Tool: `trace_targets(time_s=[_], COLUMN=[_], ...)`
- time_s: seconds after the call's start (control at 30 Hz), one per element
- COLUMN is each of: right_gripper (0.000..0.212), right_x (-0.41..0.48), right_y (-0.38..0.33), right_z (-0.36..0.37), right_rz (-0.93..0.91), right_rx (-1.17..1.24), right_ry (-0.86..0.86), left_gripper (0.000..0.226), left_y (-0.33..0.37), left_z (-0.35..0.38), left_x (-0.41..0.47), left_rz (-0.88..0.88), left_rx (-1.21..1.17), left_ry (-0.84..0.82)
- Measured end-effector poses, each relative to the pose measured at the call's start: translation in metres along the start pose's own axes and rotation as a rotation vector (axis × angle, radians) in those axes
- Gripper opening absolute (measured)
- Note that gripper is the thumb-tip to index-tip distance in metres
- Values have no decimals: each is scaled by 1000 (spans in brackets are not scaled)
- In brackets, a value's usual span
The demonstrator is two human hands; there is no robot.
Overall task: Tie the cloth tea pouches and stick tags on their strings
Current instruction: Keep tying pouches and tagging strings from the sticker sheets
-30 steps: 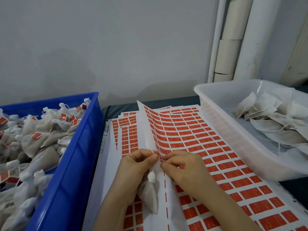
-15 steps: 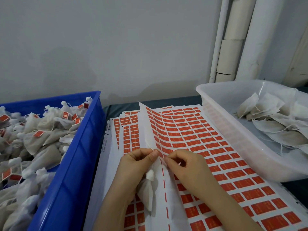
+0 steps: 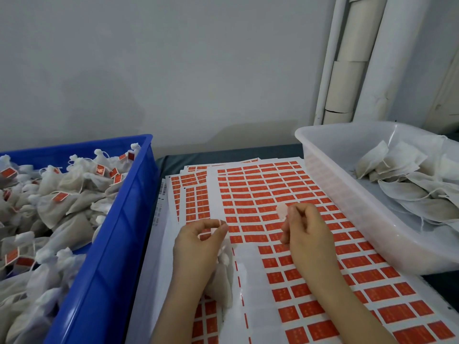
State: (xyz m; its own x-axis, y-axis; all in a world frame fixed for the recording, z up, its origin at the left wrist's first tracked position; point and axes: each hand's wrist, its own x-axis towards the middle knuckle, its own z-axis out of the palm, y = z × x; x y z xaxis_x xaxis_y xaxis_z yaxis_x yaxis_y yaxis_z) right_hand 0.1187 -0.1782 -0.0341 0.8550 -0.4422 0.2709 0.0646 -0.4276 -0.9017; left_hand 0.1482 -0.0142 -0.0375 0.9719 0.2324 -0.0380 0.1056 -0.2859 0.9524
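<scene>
Head view: your left hand [image 3: 198, 247] over sticker sheets [image 3: 273, 194] on surface [image 3: 223, 152], fingers curled, thumb and forefinger pinching red tag [image 3: 219, 223]; cloth pouch [image 3: 223, 281] hangs beneath palm. Your right hand [image 3: 308, 234] apart, fingers curled, pinching pale scrap [image 3: 282, 211]. Blue crate [image 3: 111, 232] of tagged pouches [image 3: 49, 199] at left; white tub [image 3: 347, 194] of untied pouches [image 3: 409, 189] at right.

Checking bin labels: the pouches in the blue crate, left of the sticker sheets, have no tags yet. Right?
Not right. The pouches in the blue crate, left of the sticker sheets, already carry red tags. The head view shows this.
</scene>
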Motion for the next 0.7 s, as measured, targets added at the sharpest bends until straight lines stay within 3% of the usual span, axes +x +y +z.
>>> trace_targets(time_s=[0.13,0.27,0.33,0.5,0.6,0.7], right_gripper=[16,4,16,32,16,36], right_x=[-6,-8,-8,-10,-11,-9], right_y=[-8,-8,-6,-10,-19,-21], right_z=[3,5,4,2,0,0], right_rz=[-45,-75,-103,-187,-64,27], right_rx=[66,25,14,-24,158,179], right_ry=[-29,-36,-33,-98,-253,-402], left_gripper=[3,16,23,19,21,23], left_y=[10,23,25,27,25,25], left_z=[0,-4,-8,-9,-6,-5], left_x=[-5,-14,-18,-26,-25,-24], left_rz=[23,-114,-164,-170,-162,-137], left_rx=[-119,-460,-535,-490,-453,-454], left_ry=[-31,-235,-398,-770,-793,-798])
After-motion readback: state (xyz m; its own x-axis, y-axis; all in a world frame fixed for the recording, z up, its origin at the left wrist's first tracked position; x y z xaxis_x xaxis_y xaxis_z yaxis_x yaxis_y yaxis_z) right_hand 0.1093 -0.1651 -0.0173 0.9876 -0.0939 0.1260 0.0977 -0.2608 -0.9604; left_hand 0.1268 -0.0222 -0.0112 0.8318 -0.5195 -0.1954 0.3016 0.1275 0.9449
